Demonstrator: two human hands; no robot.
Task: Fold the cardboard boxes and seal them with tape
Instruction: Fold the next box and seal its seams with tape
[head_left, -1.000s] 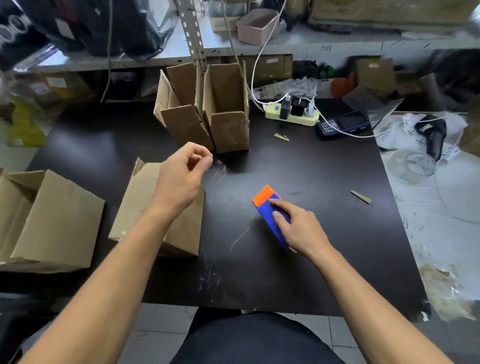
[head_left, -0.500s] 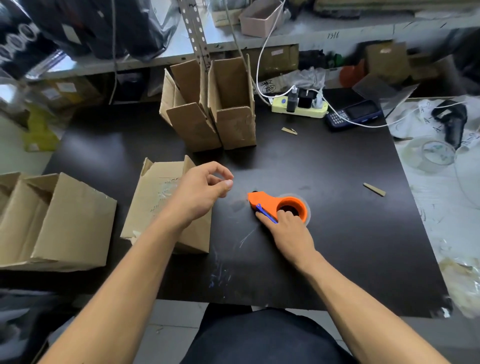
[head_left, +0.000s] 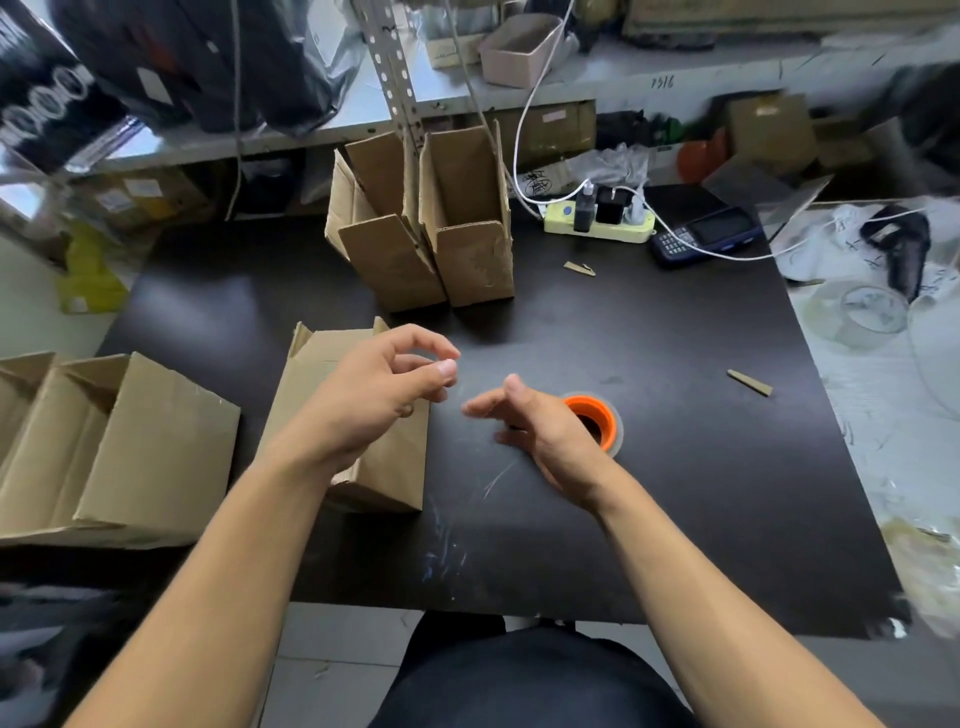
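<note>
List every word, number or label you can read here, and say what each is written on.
"1316" or similar, handwritten and uncertain: grey metal shelf edge.
White rings, perhaps "0000": black bag at top left.
Black scribble, unreadable: white plastic wrap behind the tall cardboard boxes.
Keypad and screen too small to read: dark blue handheld device.

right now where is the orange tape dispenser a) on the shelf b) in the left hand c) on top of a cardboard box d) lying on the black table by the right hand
d: the orange tape dispenser lies on the black table, partly behind the right hand, whose fingers are off it.
</note>
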